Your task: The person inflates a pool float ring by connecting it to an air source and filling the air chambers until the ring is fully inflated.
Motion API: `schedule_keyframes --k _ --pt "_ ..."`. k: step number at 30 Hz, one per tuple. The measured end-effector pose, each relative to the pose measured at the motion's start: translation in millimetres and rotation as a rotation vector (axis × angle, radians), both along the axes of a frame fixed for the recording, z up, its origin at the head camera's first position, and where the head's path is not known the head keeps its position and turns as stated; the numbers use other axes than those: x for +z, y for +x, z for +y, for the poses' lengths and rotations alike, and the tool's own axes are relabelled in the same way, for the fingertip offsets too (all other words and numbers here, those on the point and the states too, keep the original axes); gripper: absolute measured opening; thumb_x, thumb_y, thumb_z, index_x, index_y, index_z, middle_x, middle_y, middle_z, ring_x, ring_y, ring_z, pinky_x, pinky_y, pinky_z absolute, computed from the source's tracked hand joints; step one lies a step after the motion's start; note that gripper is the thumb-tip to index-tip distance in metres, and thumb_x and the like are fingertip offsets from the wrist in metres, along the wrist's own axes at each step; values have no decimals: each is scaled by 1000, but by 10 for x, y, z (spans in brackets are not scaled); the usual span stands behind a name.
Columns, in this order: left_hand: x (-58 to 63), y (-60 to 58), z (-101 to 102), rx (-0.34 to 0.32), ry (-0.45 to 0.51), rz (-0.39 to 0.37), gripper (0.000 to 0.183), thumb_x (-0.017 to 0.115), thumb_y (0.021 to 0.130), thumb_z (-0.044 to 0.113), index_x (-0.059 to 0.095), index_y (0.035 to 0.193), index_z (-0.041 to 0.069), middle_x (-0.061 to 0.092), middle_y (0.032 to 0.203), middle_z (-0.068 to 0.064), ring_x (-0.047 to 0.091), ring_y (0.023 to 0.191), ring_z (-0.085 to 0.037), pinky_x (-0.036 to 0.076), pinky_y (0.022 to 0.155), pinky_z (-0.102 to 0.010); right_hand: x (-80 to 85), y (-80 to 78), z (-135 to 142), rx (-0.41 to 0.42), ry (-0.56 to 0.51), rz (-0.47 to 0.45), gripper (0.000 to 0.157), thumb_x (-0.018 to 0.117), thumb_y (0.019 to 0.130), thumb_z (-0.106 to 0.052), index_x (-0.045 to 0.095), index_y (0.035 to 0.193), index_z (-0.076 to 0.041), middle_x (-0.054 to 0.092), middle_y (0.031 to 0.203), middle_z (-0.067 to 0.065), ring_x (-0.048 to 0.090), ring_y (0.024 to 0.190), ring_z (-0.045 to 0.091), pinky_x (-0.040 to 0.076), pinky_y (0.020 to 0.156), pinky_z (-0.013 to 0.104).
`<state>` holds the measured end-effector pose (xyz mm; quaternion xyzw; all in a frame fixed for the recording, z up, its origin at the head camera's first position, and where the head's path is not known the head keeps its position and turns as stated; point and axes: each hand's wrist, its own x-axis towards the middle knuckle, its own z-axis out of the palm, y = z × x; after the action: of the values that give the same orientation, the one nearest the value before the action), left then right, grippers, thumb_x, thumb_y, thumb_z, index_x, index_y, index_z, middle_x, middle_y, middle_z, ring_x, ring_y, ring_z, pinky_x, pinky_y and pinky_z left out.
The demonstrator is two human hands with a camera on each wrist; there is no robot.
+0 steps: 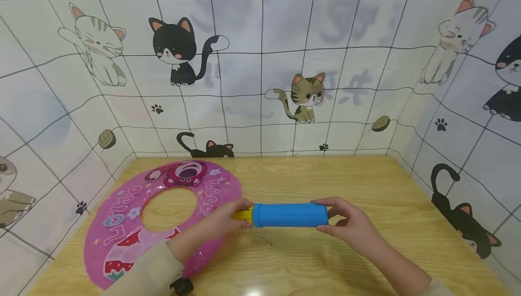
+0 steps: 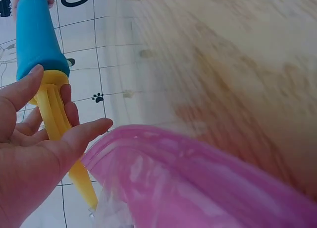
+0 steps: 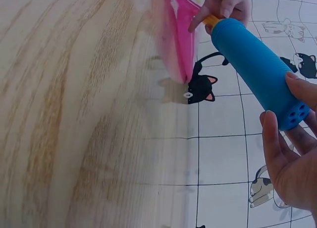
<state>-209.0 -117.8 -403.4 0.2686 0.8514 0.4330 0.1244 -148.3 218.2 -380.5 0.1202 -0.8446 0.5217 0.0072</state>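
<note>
A blue hand air pump [image 1: 291, 215] with a yellow nozzle [image 2: 53, 109] is held level above the table, lying left to right. My left hand [image 1: 228, 218] grips it around the yellow part, near where this joins the blue barrel. At the other end, my right hand [image 1: 354, 226] pinches the barrel between thumb and fingers; the right wrist view shows small holes in that end face [image 3: 294, 115]. A pink inflated swim ring [image 1: 221, 187] with a bear print lies to the left, partly under my left forearm. In the left wrist view the nozzle tapers to a narrow tip beside the ring.
The wooden tabletop [image 1: 325, 178] carries the ring. White walls [image 1: 252, 60] printed with cats and grid lines close in the back, left and right. A dark band [image 1: 182, 285] sits near my left sleeve.
</note>
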Motion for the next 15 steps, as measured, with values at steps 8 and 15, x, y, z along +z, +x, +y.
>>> schedule_keyframes --k 8,15 --pt "-29 -16 -133 18 12 -15 42 70 91 13 57 129 4 62 124 -8 54 120 -33 40 103 -53 29 25 306 59 -18 104 54 81 80 -12 62 130 -14 64 110 10 64 87 21 57 68 33" --pt "-29 -42 -241 1 22 -5 44 72 90 14 57 129 2 59 128 -12 51 123 -37 38 104 -54 60 51 613 65 54 219 52 78 83 -8 59 132 -11 61 122 -4 63 90 17 57 70 30"
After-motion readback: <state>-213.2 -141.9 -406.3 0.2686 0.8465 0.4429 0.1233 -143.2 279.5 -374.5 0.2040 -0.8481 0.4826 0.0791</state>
